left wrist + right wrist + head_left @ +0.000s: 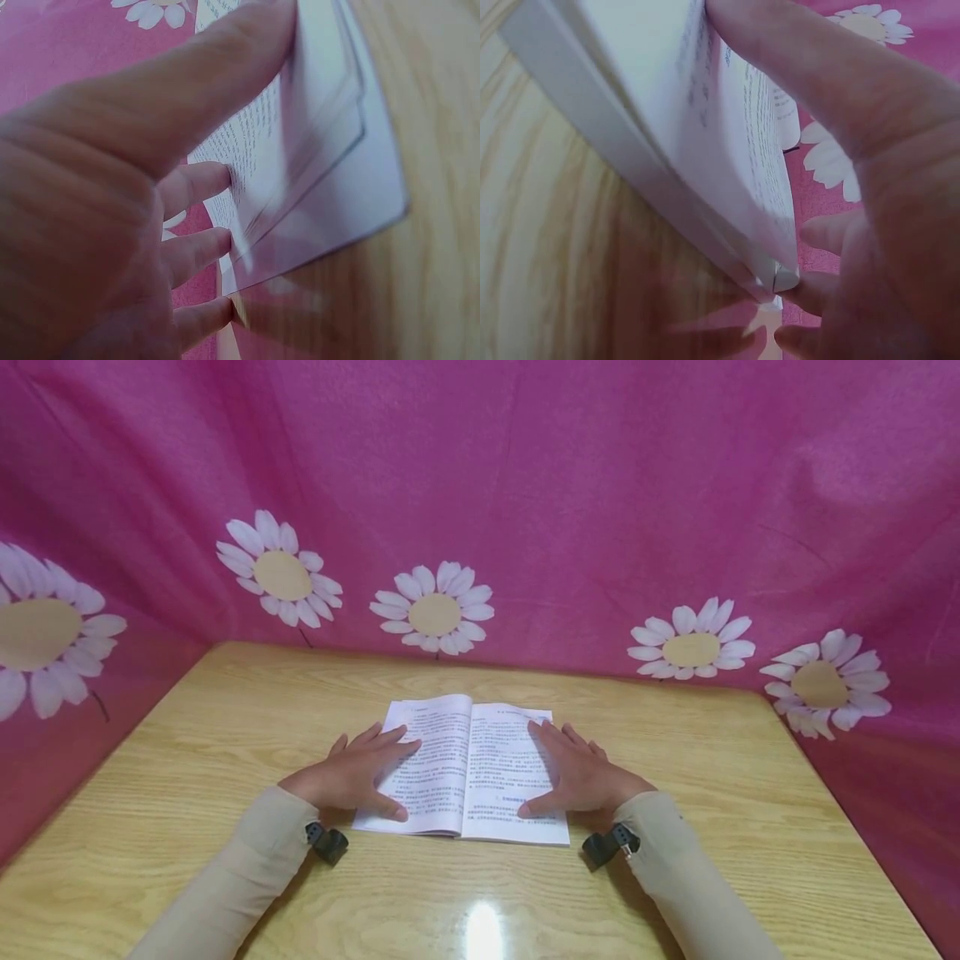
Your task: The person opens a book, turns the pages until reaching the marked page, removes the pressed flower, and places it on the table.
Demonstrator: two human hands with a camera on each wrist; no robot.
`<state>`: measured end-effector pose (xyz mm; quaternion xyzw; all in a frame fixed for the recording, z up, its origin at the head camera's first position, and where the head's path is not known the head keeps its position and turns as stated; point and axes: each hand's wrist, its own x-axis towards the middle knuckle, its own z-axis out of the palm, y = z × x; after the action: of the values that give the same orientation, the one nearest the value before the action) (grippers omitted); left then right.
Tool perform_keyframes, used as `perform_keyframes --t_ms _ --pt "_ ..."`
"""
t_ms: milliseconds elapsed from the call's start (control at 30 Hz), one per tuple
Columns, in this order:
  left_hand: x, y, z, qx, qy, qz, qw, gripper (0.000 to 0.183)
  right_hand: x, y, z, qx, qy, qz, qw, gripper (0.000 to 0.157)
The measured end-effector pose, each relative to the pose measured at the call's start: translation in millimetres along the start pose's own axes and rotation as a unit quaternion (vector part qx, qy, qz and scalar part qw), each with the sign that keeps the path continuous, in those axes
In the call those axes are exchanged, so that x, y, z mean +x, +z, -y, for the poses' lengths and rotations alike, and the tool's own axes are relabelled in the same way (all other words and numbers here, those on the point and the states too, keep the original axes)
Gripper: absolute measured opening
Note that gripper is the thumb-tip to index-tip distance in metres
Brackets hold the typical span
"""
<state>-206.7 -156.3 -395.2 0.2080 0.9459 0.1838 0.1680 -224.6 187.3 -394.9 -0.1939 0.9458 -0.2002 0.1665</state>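
Head view: the book (465,768) is laid open on the table (757,793), near mid-frame. Opening is judged done; closing, if wanted, is left. No leaf is seen stood up mid-turn. The hands are set apart, L hand (358,774) over the L pg., R hand (588,774) over the R pg., w/ fingers spread and nothing gripped. Pale wood grain is shown on the table; the bkgd is formed by magenta cloth (555,527) printed w/ white-petalled daisies (435,614).

L wrist view: the thumb (217,67) is extended over the pg.; the fingers (196,255) are splayed by the margin. Thin, layered leaf edges are seen above a smooth, paler cover (360,184).

R wrist view: the pg. is gently bowed, matte, w/ small print; thumb pressure can't be told.
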Motion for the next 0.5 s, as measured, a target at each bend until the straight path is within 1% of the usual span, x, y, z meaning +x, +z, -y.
perform_keyframes --t_ms 100,200,333,500 --pt "-0.2 0.2 -0.5 0.001 -0.002 0.002 1.0 0.1 -0.8 -1.1 0.6 0.007 -0.006 -0.002 1.0 0.128" --pt "0.0 0.9 -0.5 0.0 -0.004 0.005 1.0 0.101 -2.0 -2.6 2.1 0.022 -0.004 -0.002 1.0 0.127" --pt "0.0 0.7 0.3 -0.002 0.0 0.007 1.0 0.101 -2.9 -3.5 3.5 0.069 0.001 -0.002 0.998 0.125" --pt "1.1 0.2 1.4 0.0 -0.004 0.007 1.0 0.101 -2.2 -5.7 3.8 0.137 -0.02 -0.006 0.99 0.12"
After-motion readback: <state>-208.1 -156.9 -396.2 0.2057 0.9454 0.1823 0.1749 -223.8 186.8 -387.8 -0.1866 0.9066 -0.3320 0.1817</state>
